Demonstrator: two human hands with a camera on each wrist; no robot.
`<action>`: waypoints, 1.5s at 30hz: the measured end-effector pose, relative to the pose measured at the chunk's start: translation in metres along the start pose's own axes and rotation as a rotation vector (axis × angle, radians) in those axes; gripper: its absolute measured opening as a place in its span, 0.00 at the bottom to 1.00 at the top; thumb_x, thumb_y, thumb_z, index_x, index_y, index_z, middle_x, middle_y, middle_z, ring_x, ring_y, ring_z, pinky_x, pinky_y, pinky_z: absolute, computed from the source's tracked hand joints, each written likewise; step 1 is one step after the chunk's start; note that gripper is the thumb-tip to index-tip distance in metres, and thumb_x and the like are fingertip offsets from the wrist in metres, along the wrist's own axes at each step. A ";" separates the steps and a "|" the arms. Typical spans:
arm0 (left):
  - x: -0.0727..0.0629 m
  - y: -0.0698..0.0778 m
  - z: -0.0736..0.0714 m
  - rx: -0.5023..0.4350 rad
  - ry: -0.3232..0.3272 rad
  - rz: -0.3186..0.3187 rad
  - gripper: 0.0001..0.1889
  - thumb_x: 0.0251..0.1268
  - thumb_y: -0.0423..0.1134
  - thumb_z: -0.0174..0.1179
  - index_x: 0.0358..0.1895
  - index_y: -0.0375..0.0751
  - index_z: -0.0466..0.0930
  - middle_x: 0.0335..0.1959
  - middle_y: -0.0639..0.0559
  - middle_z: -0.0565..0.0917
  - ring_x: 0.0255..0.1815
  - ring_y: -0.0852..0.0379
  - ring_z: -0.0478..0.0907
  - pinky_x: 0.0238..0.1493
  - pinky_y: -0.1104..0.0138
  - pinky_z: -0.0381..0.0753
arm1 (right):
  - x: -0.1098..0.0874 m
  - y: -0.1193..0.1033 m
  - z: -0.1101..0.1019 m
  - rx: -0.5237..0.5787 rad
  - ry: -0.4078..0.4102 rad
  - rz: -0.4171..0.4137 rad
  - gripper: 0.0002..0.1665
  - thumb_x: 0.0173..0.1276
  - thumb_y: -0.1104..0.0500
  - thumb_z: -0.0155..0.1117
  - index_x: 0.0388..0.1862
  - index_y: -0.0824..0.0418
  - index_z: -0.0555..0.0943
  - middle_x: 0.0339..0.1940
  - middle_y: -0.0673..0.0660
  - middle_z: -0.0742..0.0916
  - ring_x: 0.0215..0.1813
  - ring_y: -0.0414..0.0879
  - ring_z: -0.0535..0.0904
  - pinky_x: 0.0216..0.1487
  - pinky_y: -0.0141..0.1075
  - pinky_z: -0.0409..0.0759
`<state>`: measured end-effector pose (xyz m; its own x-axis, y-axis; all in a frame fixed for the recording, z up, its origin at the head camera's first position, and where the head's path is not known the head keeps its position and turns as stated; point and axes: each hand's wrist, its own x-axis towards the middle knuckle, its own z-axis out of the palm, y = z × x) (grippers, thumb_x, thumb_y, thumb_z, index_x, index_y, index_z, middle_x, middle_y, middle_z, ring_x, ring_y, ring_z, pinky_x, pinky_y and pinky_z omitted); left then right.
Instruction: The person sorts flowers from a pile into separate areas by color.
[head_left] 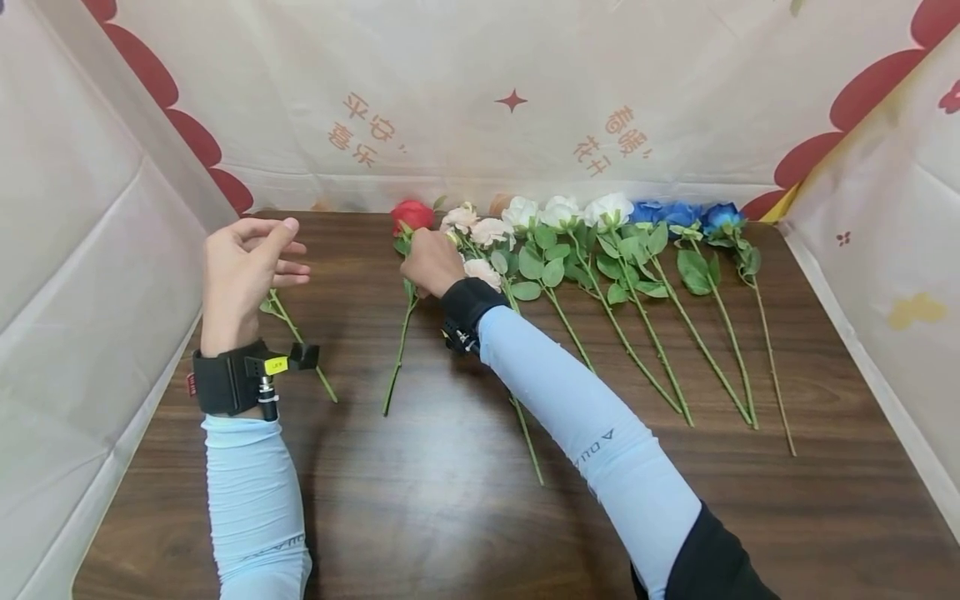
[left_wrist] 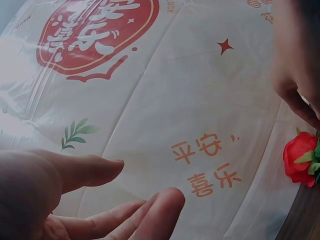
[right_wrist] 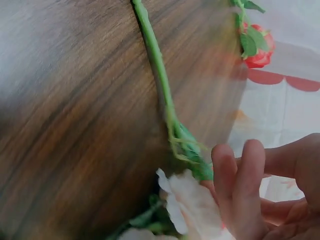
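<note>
My right hand (head_left: 435,262) reaches to the back of the table, fingers curled at the neck of a red rose (head_left: 411,217), seemingly pinching it; the contact is partly hidden. The rose's green stem (right_wrist: 159,65) lies along the wood toward me. Pale pink flowers (head_left: 491,232) are right beside this hand. My left hand (head_left: 251,267) is raised at the left, thumb and fingers apart with nothing between them. Below it lies another stem (head_left: 303,342), its top hidden by the hand. A second red rose (right_wrist: 257,47) shows in the right wrist view.
White roses (head_left: 561,213) and blue roses (head_left: 682,214) lie in a row along the back, their stems slanting toward the front right. A printed white sheet (head_left: 465,108) walls the back and sides of the brown wooden table (head_left: 420,517).
</note>
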<state>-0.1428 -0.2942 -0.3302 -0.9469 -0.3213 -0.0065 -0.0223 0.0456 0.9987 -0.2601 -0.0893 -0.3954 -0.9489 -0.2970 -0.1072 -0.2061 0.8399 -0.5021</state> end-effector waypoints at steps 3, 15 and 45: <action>-0.001 0.000 0.003 0.013 -0.001 0.001 0.21 0.66 0.47 0.71 0.54 0.37 0.81 0.29 0.55 0.90 0.21 0.58 0.87 0.28 0.68 0.88 | -0.009 0.005 -0.008 0.008 0.039 -0.067 0.12 0.63 0.66 0.57 0.20 0.57 0.78 0.16 0.54 0.85 0.14 0.43 0.82 0.22 0.33 0.80; -0.002 -0.001 0.015 0.143 -0.041 0.020 0.21 0.68 0.50 0.69 0.53 0.38 0.80 0.28 0.60 0.89 0.22 0.57 0.88 0.29 0.67 0.88 | -0.099 0.061 -0.041 0.259 -0.133 -0.172 0.11 0.73 0.62 0.66 0.52 0.63 0.83 0.38 0.58 0.90 0.28 0.54 0.89 0.27 0.35 0.86; 0.021 -0.052 -0.059 0.524 -0.134 -0.158 0.32 0.76 0.54 0.59 0.60 0.21 0.73 0.21 0.68 0.85 0.22 0.66 0.88 0.31 0.69 0.89 | -0.147 0.135 -0.061 0.479 -0.143 -0.141 0.06 0.73 0.65 0.65 0.43 0.69 0.84 0.36 0.70 0.89 0.23 0.49 0.86 0.31 0.53 0.88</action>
<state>-0.1421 -0.3593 -0.3791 -0.9508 -0.2408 -0.1947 -0.2912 0.4813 0.8268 -0.1628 0.0960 -0.3948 -0.8709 -0.4791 -0.1097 -0.1649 0.4952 -0.8530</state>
